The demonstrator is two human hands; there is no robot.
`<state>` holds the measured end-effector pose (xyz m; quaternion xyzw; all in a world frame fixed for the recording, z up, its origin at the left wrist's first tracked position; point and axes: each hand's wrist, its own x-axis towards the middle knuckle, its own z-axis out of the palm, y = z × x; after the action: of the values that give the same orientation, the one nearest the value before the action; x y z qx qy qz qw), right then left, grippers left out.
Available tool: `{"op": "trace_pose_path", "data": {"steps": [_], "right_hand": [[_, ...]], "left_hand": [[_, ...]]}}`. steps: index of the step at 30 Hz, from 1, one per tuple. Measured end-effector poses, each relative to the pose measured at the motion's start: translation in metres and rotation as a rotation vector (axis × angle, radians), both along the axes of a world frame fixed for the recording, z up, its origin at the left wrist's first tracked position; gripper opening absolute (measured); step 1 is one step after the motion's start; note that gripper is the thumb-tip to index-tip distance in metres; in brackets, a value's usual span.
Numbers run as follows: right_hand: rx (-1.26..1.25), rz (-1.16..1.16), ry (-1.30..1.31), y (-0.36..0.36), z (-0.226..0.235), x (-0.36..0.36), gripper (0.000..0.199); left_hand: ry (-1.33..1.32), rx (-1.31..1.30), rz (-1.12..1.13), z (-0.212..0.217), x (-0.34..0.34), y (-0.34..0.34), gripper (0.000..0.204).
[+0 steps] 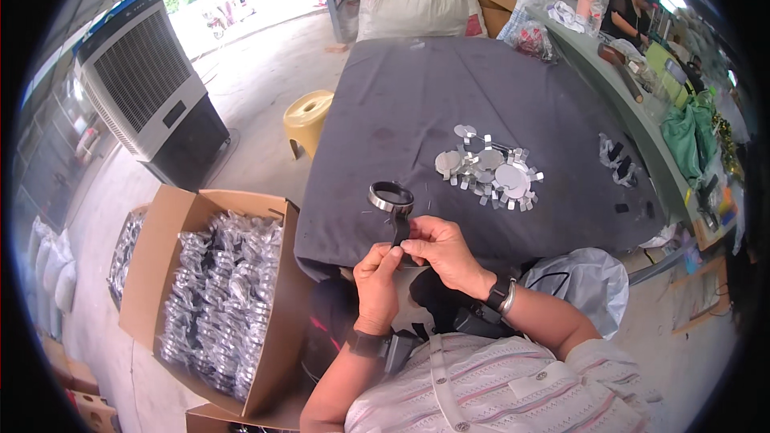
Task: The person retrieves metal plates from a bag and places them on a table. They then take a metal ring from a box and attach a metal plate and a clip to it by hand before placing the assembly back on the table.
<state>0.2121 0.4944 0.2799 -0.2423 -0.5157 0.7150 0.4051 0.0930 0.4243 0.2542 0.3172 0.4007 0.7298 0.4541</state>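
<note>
Near the front edge of the cloth-covered table (393, 104), I hold a round, silver-rimmed ring with a black band (401, 228) hanging from it. The ring end points away from me. My left hand (376, 285) pinches the band's lower end. My right hand (451, 255) is closed on the same band, its thumb and fingers close to the left fingertips. The part between the fingertips is hidden. Beyond my right hand lies a loose pile of flat silver discs with small tabs (509, 178).
An open cardboard box (152, 289) full of plastic-wrapped shiny pieces stands at my left. Farther off are a yellow stool (307, 116) and an air cooler (148, 84). Small bagged dark pieces (618, 162) lie at right. Another person (630, 12) sits beyond the side bench (613, 80).
</note>
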Motion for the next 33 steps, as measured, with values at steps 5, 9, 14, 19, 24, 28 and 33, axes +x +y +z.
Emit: {"op": "trace_pose_path", "data": {"steps": [5, 9, 14, 19, 24, 28, 33], "right_hand": [[0.039, 0.04, -0.1, -0.002, 0.008, -0.01, 0.029], [0.227, 0.157, -0.185, 0.0, 0.0, -0.022, 0.032], [1.15, -0.062, -0.7, 0.024, -0.003, -0.016, 0.045], [1.414, 0.357, -0.995, 0.053, -0.019, -0.015, 0.079], [1.414, 0.522, -1.202, 0.078, -0.021, -0.041, 0.085], [1.287, 0.415, -1.279, 0.109, -0.018, -0.041, 0.078], [1.108, 0.26, -1.012, 0.135, 0.007, -0.024, 0.051]], "left_hand": [[0.127, -0.097, 0.119, 0.007, -0.008, -0.007, 0.007], [0.378, -0.05, 0.174, -0.013, -0.032, -0.003, 0.002], [0.224, -0.141, 0.246, -0.019, -0.045, -0.003, 0.026], [0.153, -0.119, 0.3, -0.024, -0.057, -0.003, 0.026], [0.173, -0.208, 0.396, -0.033, -0.065, -0.006, 0.013], [0.258, -0.185, 0.564, -0.017, -0.06, -0.003, 0.02], [0.808, -0.202, 0.358, -0.007, -0.077, -0.004, 0.052]]}}
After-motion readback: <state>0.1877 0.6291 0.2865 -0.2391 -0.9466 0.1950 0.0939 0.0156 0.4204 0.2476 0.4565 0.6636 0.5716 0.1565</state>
